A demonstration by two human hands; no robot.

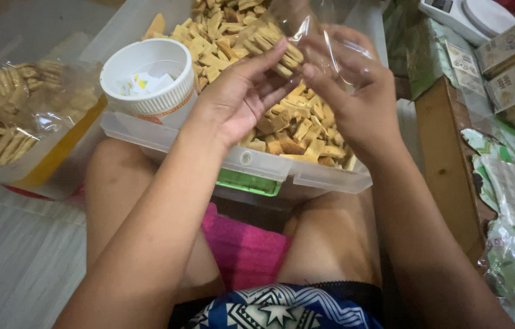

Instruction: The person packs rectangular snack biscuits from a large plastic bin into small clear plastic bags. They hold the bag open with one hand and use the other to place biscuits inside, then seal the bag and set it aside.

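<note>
A clear plastic tub (251, 163) rests on my lap, filled with tan rectangular biscuits (299, 129). My left hand (239, 94) and my right hand (358, 97) are raised over the tub. Between them they hold a clear plastic bag (324, 36) with a row of biscuits (273, 45) inside it. My left fingers press against the biscuits through the bag. My right hand grips the bag's film from the other side. A white paper cup (148, 76) with small printed slips inside stands in the tub's left corner.
At the left lie filled clear bags of biscuits (8, 116) on a tray. A low wooden table (446, 158) stands at the right with green-printed wrappers (507, 183), boxes (513, 73) and a white scale (470, 15).
</note>
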